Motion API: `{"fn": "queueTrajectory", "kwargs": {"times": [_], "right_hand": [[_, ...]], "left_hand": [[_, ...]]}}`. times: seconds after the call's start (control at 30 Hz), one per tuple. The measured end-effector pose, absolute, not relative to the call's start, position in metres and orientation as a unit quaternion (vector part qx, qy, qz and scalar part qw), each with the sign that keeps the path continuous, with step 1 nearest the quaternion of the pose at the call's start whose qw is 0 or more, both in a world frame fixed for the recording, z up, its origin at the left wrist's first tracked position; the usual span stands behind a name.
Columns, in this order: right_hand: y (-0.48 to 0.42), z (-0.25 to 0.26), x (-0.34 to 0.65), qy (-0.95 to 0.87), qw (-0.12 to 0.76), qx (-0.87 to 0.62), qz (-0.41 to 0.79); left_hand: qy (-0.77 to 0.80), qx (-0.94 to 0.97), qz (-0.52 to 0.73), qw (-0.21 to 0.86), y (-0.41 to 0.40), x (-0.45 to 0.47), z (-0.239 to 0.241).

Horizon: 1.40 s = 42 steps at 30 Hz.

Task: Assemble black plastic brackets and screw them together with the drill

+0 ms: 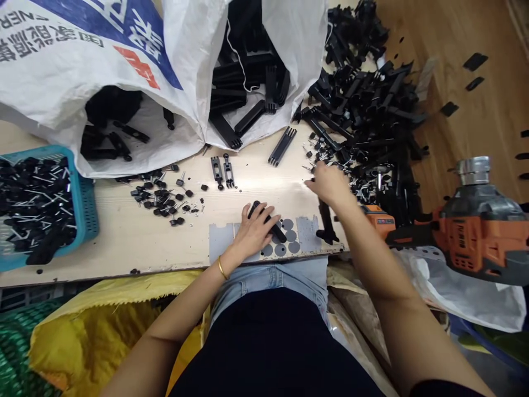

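My left hand [257,232] rests over a black plastic bar [278,231], its fingers curled across the bar and holding it against the table. Beneath it lie grey sheets with round discs [291,236]. Farther right, my right hand [332,186] reaches to the edge of a pile of black-headed screws [320,148]. Its fingers are bent together, and whatever is between them is hidden. Just below my right wrist lies a black plastic piece with a wider end [326,223]. Two slotted black clips [222,172] and a ribbed black bar [282,146] lie beyond my hands.
White sacks [182,66] holding black parts stand at the back. A blue basket [85,215] of black-headed screws is at left, with loose screws [163,196] beside it. A heap of black parts [367,105] and an orange power tool [471,237] are at right.
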State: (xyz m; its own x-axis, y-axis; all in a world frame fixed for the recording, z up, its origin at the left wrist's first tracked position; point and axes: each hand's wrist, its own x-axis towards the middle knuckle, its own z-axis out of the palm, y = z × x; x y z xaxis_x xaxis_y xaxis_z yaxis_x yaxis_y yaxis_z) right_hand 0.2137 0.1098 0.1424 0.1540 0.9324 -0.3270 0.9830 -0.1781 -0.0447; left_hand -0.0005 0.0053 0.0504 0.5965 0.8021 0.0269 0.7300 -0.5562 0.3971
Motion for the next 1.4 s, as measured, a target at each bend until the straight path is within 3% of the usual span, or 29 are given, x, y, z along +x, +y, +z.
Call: {"fn": "queueTrajectory", "kwargs": {"times": [0.2, 0.27, 0.33, 0.4, 0.53, 0.63, 0.83, 1.07, 1.4], "right_hand": [[0.080, 0.110, 0.223, 0.624, 0.108, 0.754, -0.172], [0.063, 0.100, 0.239, 0.622, 0.147, 0.740, -0.211], [0.051, 0.088, 0.248, 0.620, 0.131, 0.726, -0.267], [0.043, 0.077, 0.246, 0.588, 0.024, 0.728, -0.350], [0.035, 0.075, 0.216, 0.403, -0.299, 0.690, -0.521], [0.031, 0.082, 0.186, 0.333, -0.405, 0.665, -0.532], [0.023, 0.084, 0.154, 0.337, -0.414, 0.641, -0.552], [0.013, 0.096, 0.147, 0.244, -0.408, 0.559, -0.680], [-0.008, 0.076, 0.135, 0.189, -0.401, 0.582, -0.682]], "left_hand": [[0.459, 0.876, 0.039, 0.143, 0.021, -0.009, 0.059], [0.477, 0.866, 0.027, 0.147, 0.026, -0.010, 0.059], [0.499, 0.848, 0.030, 0.175, 0.030, -0.009, 0.062], [0.536, 0.806, 0.049, 0.245, 0.031, -0.007, 0.067], [0.590, 0.671, 0.117, 0.434, 0.019, 0.002, 0.076], [0.585, 0.613, 0.168, 0.504, 0.002, 0.013, 0.075], [0.611, 0.615, 0.161, 0.472, -0.018, 0.026, 0.081], [0.608, 0.691, 0.147, 0.363, -0.037, 0.022, 0.087], [0.572, 0.737, -0.003, 0.361, -0.053, 0.019, 0.091]]}}
